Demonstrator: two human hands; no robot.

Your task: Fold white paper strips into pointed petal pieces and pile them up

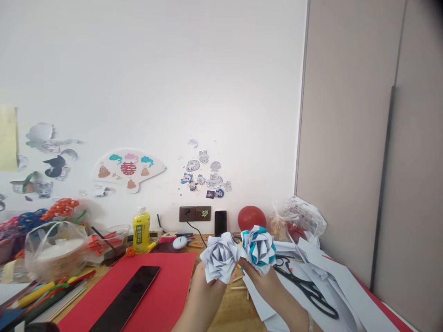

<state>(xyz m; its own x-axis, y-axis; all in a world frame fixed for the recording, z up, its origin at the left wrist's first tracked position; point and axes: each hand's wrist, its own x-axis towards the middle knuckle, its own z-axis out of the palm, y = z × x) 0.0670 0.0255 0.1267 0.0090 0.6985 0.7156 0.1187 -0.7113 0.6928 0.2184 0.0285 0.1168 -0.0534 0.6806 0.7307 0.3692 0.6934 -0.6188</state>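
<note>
A white folded-paper rose (221, 257) stands upright in my left hand (206, 290), which is closed beneath it. Close beside it, a second paper rose (258, 249), white with teal petal edges, is held up by my right hand (263, 283). The two blooms touch or nearly touch at their inner sides. The roses hide most of my fingers and whatever stems lie below. Under my hands, small pale sticks (238, 288) lie on the wooden table (238, 318).
On the left lie a red sheet (173, 281), a black phone (126, 297), and a yellow bottle (141, 230). Black-handled scissors (311, 290) rest on white paper (349, 299) at right. Behind the roses sit a red balloon (252, 217) and an upright phone (220, 223) against the wall.
</note>
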